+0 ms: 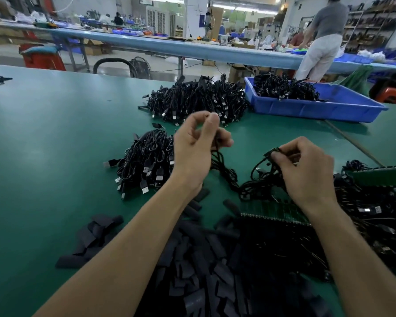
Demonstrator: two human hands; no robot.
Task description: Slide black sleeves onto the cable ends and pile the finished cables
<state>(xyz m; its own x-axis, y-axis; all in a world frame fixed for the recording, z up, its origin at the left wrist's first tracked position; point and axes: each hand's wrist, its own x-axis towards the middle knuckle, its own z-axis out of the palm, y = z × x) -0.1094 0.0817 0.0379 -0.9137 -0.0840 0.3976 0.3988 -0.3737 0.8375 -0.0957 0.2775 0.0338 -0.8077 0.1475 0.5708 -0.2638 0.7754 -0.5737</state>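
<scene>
My left hand [197, 145] is raised above the green table [55, 133], fingers curled, gripping a black cable [224, 172] that hangs down from it. My right hand [304, 170] pinches the end of another black cable, a small black connector [271, 153], at its fingertips. A heap of flat black sleeves [204, 259] lies near me between my forearms. A pile of cables with USB plugs [146, 163] sits left of my left hand. Loose tangled cables [364, 202] lie at the right.
A bigger cable pile [197, 99] lies further back, next to a blue bin [318, 104] holding more cables. Green circuit-board strips [277, 211] lie under my right wrist. A person [322, 35] stands at a long bench behind.
</scene>
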